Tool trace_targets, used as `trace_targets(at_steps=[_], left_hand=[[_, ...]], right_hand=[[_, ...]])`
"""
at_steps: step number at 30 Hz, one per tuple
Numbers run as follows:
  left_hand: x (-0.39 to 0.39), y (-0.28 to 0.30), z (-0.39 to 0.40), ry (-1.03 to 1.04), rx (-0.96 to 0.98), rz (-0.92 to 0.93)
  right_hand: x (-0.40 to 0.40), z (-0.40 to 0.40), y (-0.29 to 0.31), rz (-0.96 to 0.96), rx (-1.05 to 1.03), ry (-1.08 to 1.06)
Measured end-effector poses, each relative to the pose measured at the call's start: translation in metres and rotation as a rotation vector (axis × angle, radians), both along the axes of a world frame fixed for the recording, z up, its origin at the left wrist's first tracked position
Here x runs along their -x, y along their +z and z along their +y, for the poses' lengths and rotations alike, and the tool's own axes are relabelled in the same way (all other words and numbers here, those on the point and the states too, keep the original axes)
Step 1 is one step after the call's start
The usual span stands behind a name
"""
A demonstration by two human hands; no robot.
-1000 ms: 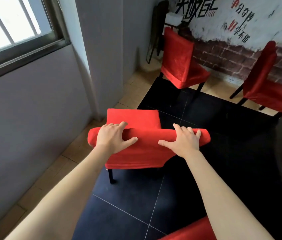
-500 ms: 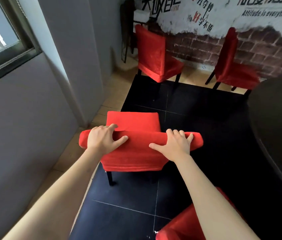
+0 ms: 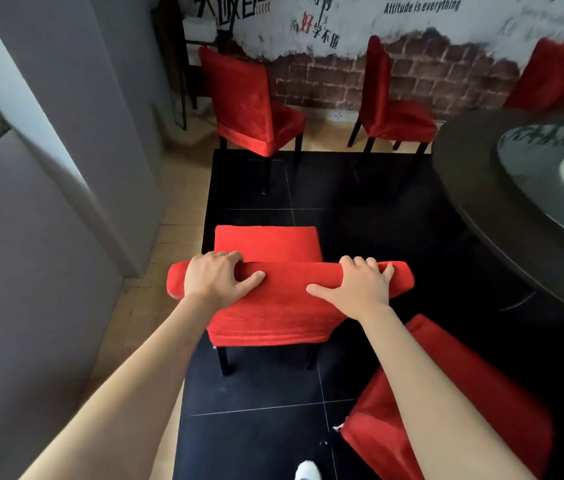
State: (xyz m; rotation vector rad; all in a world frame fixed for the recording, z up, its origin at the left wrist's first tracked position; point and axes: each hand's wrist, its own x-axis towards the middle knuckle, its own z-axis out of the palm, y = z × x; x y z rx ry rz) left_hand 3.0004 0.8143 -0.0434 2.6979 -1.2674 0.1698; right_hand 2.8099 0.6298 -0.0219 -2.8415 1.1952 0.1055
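red chair (image 3: 266, 313) standing on the black floor (image 3: 256, 431) | left hand (image 3: 216, 277) and right hand (image 3: 360, 287) gripping its top rail, fingers curling over | grey wall (image 3: 31, 271) lying near on the left, round table (image 3: 474, 202) on the right, second red chair (image 3: 502, 386) just beside the right forearm | bare floor lying open ahead of the seat

Red chair (image 3: 249, 109) by brick wall (image 3: 322, 84), round table (image 3: 464, 188) rt.

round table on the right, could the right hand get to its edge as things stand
Probably not without letting go: the right hand grips the top of the red chair, and the round table lies off to the right across bare black floor. Nothing blocks that path, though.
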Motion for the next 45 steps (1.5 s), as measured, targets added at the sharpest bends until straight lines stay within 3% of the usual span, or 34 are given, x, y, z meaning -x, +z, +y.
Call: trace_targets(at_steps=[22, 41, 45], left_hand=[[-0.047, 0.004, 0.039, -0.147, -0.015, -0.035], [-0.107, 0.004, 0.093, -0.373, -0.036, -0.039], [-0.100, 0.005, 0.096, -0.312, -0.037, -0.070]], right_hand=[[-0.018, 0.075, -0.001, -0.013, 0.012, -0.127], [-0.052, 0.189, -0.010, -0.058, 0.064, -0.402], [-0.050, 0.202, -0.012, -0.079, 0.081, -0.424]])
